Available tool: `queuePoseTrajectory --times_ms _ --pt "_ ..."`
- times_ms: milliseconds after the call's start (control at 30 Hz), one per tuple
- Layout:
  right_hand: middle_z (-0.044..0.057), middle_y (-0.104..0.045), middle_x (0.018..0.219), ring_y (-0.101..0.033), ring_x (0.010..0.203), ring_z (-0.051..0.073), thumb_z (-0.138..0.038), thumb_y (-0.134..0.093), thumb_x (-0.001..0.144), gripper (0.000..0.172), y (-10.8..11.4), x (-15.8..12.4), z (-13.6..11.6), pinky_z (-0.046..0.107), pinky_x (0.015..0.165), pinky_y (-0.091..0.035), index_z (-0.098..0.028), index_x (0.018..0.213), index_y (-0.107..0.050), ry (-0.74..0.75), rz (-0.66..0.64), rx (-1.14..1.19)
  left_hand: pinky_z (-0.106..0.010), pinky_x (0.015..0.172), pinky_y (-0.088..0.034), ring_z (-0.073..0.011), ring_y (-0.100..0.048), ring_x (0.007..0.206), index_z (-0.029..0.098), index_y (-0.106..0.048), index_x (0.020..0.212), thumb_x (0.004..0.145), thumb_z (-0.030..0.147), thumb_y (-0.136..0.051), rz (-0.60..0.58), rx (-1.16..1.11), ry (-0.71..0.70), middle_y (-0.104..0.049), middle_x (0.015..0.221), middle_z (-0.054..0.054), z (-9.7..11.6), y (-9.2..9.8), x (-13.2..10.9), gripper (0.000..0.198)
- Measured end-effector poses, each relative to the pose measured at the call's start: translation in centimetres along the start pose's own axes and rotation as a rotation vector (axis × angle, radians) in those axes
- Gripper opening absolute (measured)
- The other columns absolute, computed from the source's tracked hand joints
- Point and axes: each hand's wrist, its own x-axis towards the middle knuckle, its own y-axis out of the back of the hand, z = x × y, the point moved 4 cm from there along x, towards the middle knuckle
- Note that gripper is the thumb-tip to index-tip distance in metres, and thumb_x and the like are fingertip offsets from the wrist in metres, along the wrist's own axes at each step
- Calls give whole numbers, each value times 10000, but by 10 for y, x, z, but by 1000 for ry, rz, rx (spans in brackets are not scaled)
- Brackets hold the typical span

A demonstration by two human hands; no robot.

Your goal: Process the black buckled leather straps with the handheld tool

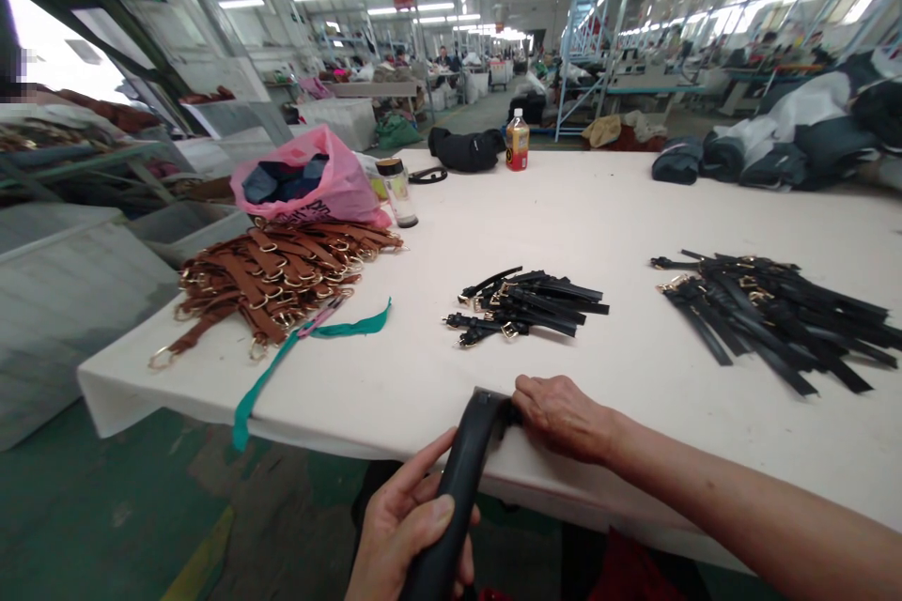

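Note:
A wide black strap (pixel 461 479) curves up from the bottom of the view and bends over at the table's front edge. My left hand (pixel 423 516) is closed round its lower part, thumb on top. At the strap's far end my right hand (pixel 560 415) is closed in a fist-like grip; its fingertips are partly hidden there. Beyond my hands lies a small pile of short black buckled straps (pixel 536 300) with gold buckles. A larger pile of black straps (pixel 775 310) spreads out to the right.
Brown straps with metal rings (pixel 274 277) are heaped at the left, beside a teal ribbon (pixel 352 326) and a pink bag (pixel 310 178). A glass jar (pixel 399 195), a drink bottle (pixel 517 143) and a black bundle (pixel 465 150) stand farther back. Dark rolls (pixel 775 164) sit at back right.

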Motion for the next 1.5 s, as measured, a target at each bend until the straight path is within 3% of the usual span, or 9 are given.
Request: queuePoseTrajectory --times_ms 433,633,833,1033,1267,1500 --pt "74 -524 887 -498 711 164 -111 -371 850 142 -14 -5 1 265 563 -370 -141 894 -502 -57 66 49 -246 321 -456 -192 -616 377 147 -420 1313 719 316 -657 -5 17 -9 -712 668 -85 -1 0 1 662" --pt "70 -526 859 -500 712 159 -91 -348 854 165 -16 -7 0 262 587 -376 -145 872 -503 -138 126 88 -246 318 -457 -200 -624 378 141 -408 1318 734 288 -645 -15 17 -6 -712 661 -81 -2 0 2 647" --pt "67 -541 892 -525 798 172 -102 -387 850 148 -13 -6 -1 264 658 -390 -147 892 -522 -228 95 129 -253 329 -470 -202 -632 391 137 -407 1312 740 276 -639 -19 20 -12 -717 684 -87 -3 -1 2 633" --pt "79 -560 909 -541 678 143 -136 -381 877 156 -10 -10 15 256 576 -358 -133 887 -537 -353 85 127 -251 326 -469 -202 -632 390 122 -405 1311 727 285 -646 -11 13 -12 -719 677 -88 -3 0 0 652" --pt "6 -622 897 -575 793 140 -314 -435 891 207 8 -18 13 237 638 -344 -223 845 -615 -212 116 287 -250 326 -469 -201 -630 386 109 -385 1315 728 271 -640 -10 8 -11 -719 683 -94 -4 -1 1 660" --pt "24 -629 776 -572 656 152 -198 -473 832 181 8 -7 4 265 550 -287 -189 720 -615 -232 69 111 -252 323 -469 -203 -629 384 108 -388 1310 731 266 -636 -13 18 -14 -711 669 -84 -3 -1 1 650"
